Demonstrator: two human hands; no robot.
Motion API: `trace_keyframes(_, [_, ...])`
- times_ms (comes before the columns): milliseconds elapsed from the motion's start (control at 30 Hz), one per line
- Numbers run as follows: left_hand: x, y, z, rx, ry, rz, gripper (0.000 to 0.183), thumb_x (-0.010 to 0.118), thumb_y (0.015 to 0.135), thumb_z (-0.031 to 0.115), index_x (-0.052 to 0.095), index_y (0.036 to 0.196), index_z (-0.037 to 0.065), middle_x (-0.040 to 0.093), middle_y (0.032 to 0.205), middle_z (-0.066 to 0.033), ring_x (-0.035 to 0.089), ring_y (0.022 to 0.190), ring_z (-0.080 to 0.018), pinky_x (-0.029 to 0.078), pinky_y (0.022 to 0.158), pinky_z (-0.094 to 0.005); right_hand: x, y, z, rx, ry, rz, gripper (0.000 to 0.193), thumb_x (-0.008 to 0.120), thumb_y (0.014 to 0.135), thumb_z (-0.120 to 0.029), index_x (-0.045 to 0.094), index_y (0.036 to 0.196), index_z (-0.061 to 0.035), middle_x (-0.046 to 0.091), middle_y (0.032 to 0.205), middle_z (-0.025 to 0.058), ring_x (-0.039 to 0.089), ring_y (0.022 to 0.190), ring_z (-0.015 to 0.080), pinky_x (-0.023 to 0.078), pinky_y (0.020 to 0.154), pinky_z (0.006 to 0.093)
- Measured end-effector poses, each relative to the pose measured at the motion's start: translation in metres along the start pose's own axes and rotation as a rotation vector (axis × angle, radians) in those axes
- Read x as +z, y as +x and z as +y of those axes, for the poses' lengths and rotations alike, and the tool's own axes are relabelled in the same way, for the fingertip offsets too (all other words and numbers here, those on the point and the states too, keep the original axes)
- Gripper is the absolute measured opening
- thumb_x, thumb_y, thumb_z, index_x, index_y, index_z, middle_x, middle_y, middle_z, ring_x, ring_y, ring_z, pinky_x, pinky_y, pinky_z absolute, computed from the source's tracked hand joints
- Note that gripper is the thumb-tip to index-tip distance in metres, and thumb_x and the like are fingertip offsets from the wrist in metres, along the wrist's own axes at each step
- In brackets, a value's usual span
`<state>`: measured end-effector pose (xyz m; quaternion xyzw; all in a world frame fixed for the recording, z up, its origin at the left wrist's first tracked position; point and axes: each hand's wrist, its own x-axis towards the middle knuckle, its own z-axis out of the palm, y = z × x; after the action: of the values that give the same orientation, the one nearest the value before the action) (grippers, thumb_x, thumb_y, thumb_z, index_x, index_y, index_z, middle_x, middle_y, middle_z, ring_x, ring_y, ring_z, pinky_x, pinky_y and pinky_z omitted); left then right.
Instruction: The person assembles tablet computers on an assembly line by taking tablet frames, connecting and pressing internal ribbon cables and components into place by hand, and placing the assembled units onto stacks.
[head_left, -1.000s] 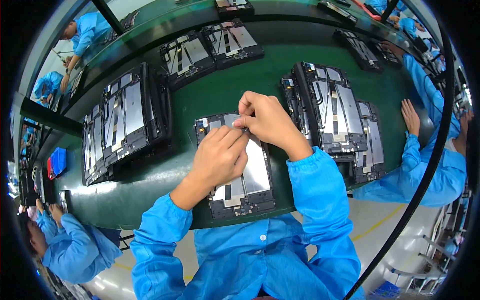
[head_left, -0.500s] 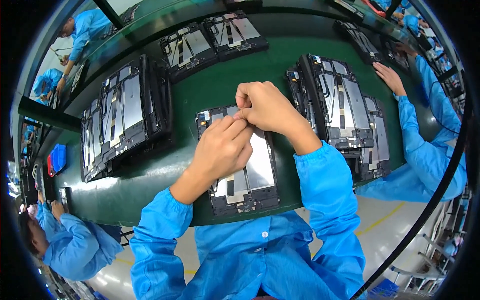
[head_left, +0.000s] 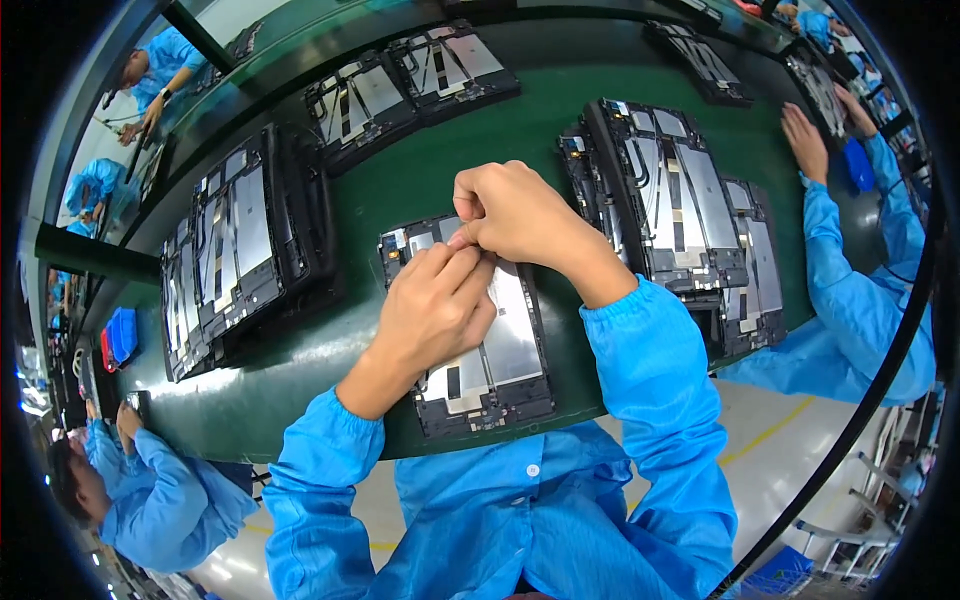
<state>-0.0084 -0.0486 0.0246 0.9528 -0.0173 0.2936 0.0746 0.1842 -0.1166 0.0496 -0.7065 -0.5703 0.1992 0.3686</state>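
An opened tablet-like device (head_left: pixel 518 345) lies flat before me, showing silver battery plates, black flat cables and a dark frame. My left hand (head_left: pixel 437 305) hovers over its upper middle, fingers bent and pressed together. Above and to the right, my right hand (head_left: pixel 517 212) is closed in a pinch, its fingertips meeting those of the left. Whatever sits between the fingertips is too small or too hidden to make out. Both hands cover part of the device's upper half.
Stacks of similar opened devices stand at the left (head_left: pixel 235 235) and right (head_left: pixel 680 200). Two more devices (head_left: pixel 447 62) lie at the back. A blue bin (head_left: pixel 122 335) sits far left. Co-workers in blue smocks work at both sides; one's hand (head_left: pixel 804 142) rests on the green table (head_left: pixel 300 385).
My hands stay pinched together over the device, hardly moved. The view has shifted slightly. At the right, the co-worker's hands have moved, now beside a tilted device.
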Motion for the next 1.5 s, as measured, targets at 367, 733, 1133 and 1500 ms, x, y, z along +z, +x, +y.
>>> trace_keyframes(367, [0.0, 0.001, 0.001, 0.005, 0.019, -0.018, 0.039, 0.079, 0.075, 0.006, 0.08, 0.113, -0.004, 0.072, 0.11, -0.0131, 0.068, 0.095, -0.0297, 0.06, 0.082, -0.0409, 0.003, 0.003, 0.001, -0.034, -0.038, 0.005, 0.03, 0.096, 0.08, -0.01, 0.069, 0.081, 0.0009, 0.074, 0.078, 0.0215, 0.073, 0.074, 0.0404, 0.055, 0.068, 0.048])
trace_keyframes(733, [0.003, 0.003, -0.001, -0.005, -0.006, 0.042, 0.032, 0.078, 0.074, 0.003, 0.08, 0.106, -0.002, 0.073, 0.104, -0.0125, 0.068, 0.09, -0.0311, 0.058, 0.08, -0.0423, 0.002, 0.002, -0.001, -0.025, 0.011, 0.014, 0.019, 0.087, 0.08, 0.001, 0.069, 0.081, 0.0012, 0.074, 0.079, 0.0219, 0.075, 0.078, 0.0416, 0.055, 0.069, 0.0492])
trace_keyframes(1133, [0.002, 0.011, 0.0, -0.016, -0.002, 0.015, 0.026, 0.078, 0.076, 0.0, 0.08, 0.101, 0.0, 0.073, 0.101, -0.0115, 0.068, 0.088, -0.0312, 0.058, 0.081, -0.0431, 0.01, -0.003, 0.008, -0.017, 0.079, 0.074, 0.018, 0.087, 0.089, -0.006, 0.072, 0.096, 0.0012, 0.078, 0.083, 0.0203, 0.077, 0.08, 0.0403, 0.057, 0.073, 0.0492])
trace_keyframes(1500, [0.0, 0.002, -0.002, -0.095, -0.116, 0.043, 0.03, 0.077, 0.077, 0.0, 0.084, 0.106, 0.0, 0.077, 0.106, -0.0113, 0.07, 0.091, -0.031, 0.059, 0.081, -0.043, 0.01, -0.01, 0.013, 0.054, 0.107, 0.268, 0.02, 0.077, 0.103, -0.013, 0.072, 0.117, -0.0002, 0.08, 0.084, 0.0194, 0.076, 0.075, 0.0391, 0.056, 0.07, 0.0483])
